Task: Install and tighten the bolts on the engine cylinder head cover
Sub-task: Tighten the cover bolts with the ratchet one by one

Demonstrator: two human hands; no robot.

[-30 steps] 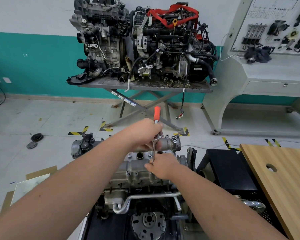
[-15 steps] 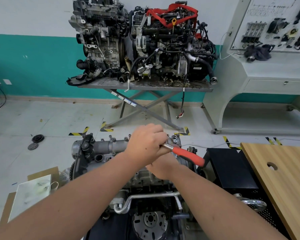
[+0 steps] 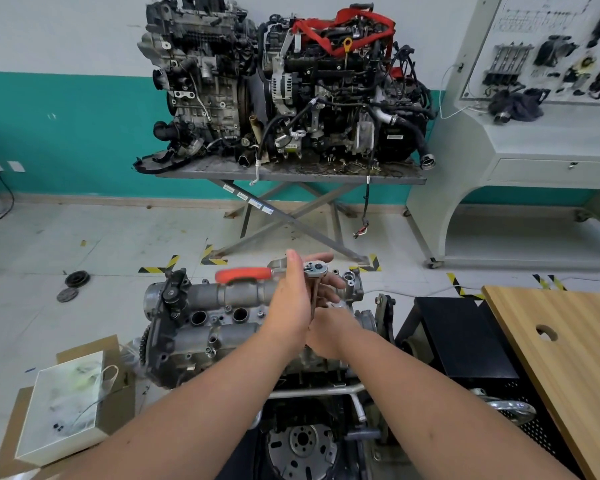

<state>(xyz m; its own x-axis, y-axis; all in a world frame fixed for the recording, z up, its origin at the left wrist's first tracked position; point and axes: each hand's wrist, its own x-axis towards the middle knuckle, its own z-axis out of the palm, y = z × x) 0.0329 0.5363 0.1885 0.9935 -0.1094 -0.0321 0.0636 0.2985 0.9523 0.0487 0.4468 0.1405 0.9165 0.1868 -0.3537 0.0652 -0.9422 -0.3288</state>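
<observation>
Left hand (image 3: 293, 299): your fingers are straight, palm flat against the ratchet (image 3: 315, 268) head, not wrapped round it. Reads as spinning or steadying the head, not hauling on it.
Right hand (image 3: 329, 332): low on the extension bar (image 3: 315, 299), near the socket end. Fingers hidden behind it, so I can't tell how tightly you hold. Likely keeping the socket square on the bolt.
Handle: red grip (image 3: 243, 274) points left, roughly level, lying over the cover. Nobody's holding it, so little torque is going in; my guess is run-down, not final tightening.
Cylinder head cover (image 3: 222, 311): on the engine right in front of you, on the black stand (image 3: 461, 344). The bolt under the socket is hidden by your hands.
Other bolts: a few heads show along the cover's near edge; can't say whether they're tight.
Open box (image 3: 61, 407): on the floor at your left, sitting on cardboard. Holds a clear plastic bag and a few small dark bits, possibly fasteners, too small to tell.
Risk: long bar, open-palmed hold, socket can tip off the bolt head.
Next: grab the red grip once it seats.
</observation>
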